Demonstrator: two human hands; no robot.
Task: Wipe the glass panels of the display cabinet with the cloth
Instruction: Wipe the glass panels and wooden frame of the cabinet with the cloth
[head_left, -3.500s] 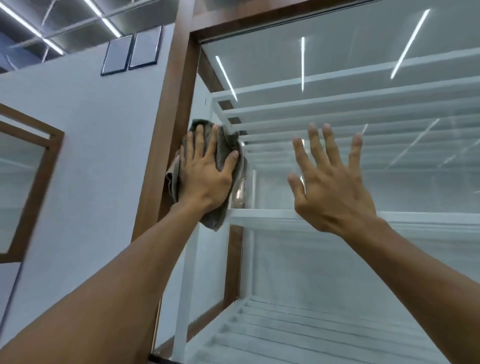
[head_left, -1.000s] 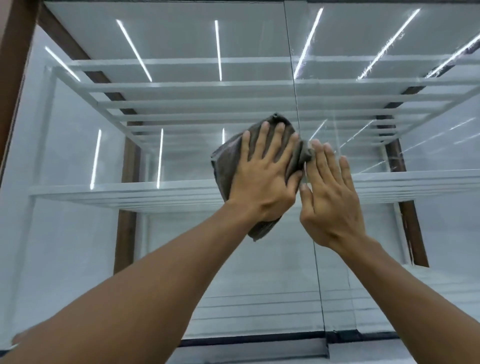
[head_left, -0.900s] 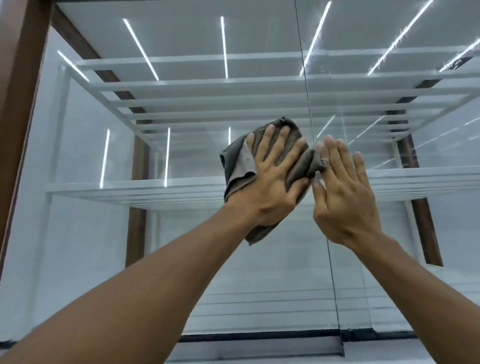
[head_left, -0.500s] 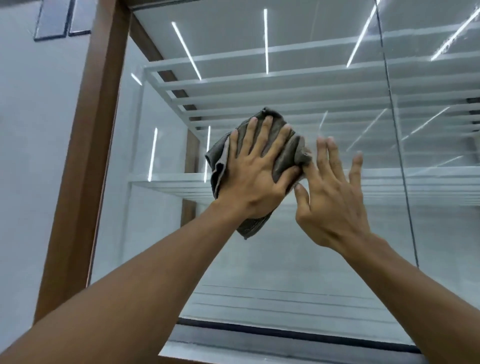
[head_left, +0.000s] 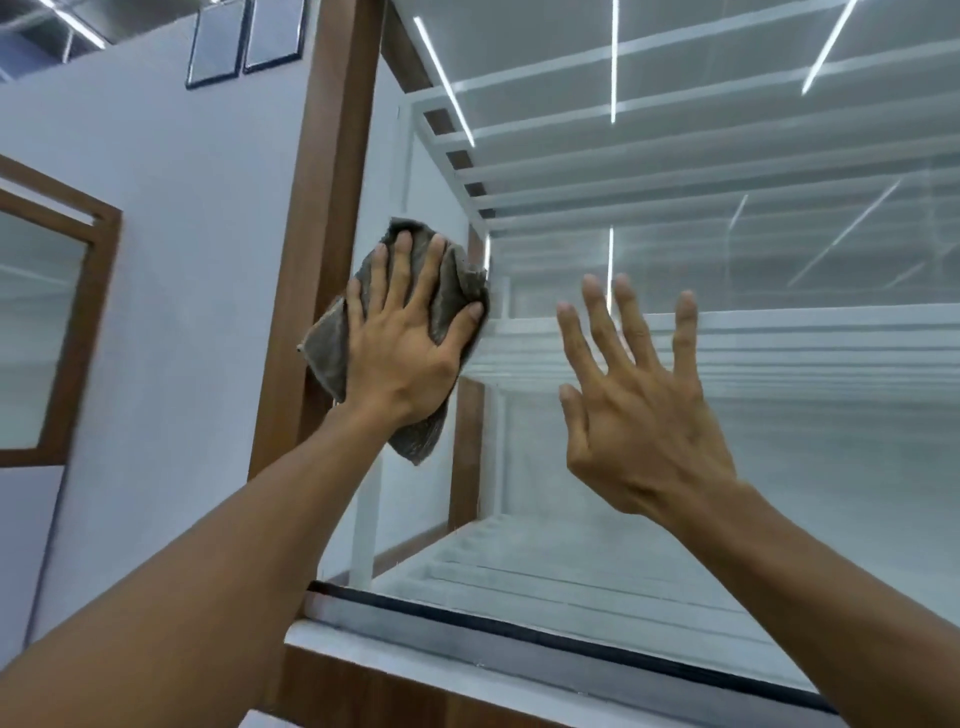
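Observation:
The display cabinet's front glass panel fills the right of the view, with white shelves behind it. My left hand presses a crumpled grey cloth flat against the glass at its left edge, right beside the brown wooden frame post. The fingers are straight and spread over the cloth. My right hand is raised to the right of the cloth with fingers spread and straight, holding nothing; whether it touches the glass is unclear.
A white wall stands left of the cabinet, with a second brown-framed glass case at the far left. A dark seal strip and white sill run along the glass panel's bottom edge.
My left hand has slid the cloth leftward across the glass to the frame post. The two hands, close together before, are now apart, and the view has swung left.

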